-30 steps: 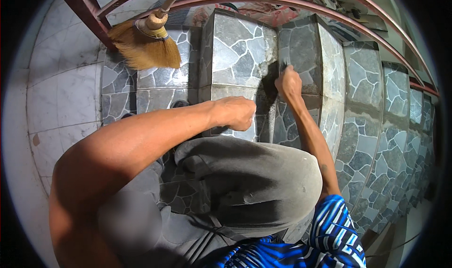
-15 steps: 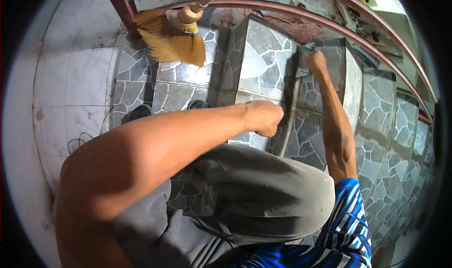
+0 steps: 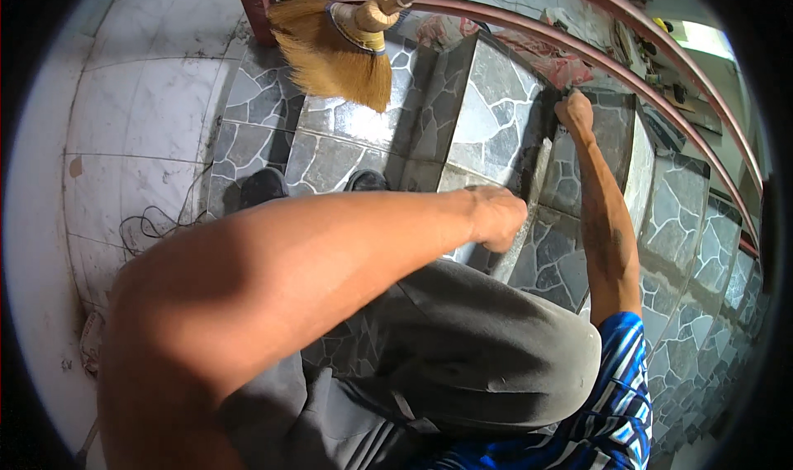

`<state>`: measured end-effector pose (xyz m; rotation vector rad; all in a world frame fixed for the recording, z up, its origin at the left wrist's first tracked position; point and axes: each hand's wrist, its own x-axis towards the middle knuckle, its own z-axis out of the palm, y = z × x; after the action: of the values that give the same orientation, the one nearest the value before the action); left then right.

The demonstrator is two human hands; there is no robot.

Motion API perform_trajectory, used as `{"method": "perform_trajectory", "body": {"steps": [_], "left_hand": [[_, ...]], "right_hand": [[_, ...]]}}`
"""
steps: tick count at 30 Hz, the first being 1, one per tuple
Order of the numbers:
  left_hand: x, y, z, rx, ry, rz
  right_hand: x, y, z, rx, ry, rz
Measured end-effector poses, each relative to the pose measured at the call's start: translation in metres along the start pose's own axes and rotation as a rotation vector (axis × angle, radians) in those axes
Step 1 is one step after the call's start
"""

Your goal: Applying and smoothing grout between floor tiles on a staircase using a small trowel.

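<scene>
My left hand is closed in a fist over a stair edge, beside a long, narrow greyish strip that runs along the step. Whether the fingers grip the strip or something small under them is hidden. Farther off, my right hand is closed at the far end of the same stair, close to the railing. A little dark material shows at its fingertips, too small to name. The stairs are faced with grey tiles in an irregular stone pattern with pale joints.
A straw broom leans at the red metal railing. Crumpled reddish plastic lies behind the railing. At left, a thin black cord rests on white marbled floor tiles. My dark shoes stand on the tiled step.
The whole view has shifted, so the scene sits farther right. My right hand has moved slightly farther away along the step, and the greyish thing beside it no longer shows. Both hands stay closed.
</scene>
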<state>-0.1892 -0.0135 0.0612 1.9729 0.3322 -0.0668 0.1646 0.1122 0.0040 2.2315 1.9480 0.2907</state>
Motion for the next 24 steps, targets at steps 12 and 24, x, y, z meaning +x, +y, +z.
{"method": "perform_trajectory", "body": {"steps": [12, 24], "left_hand": [[-0.011, -0.001, 0.002, -0.002, -0.038, -0.050], [-0.001, 0.009, 0.009, 0.024, -0.049, 0.045]], "right_hand": [[0.027, 0.045, 0.020, 0.045, -0.166, -0.176], [0.008, -0.002, -0.016, -0.175, -0.229, -0.230]]}}
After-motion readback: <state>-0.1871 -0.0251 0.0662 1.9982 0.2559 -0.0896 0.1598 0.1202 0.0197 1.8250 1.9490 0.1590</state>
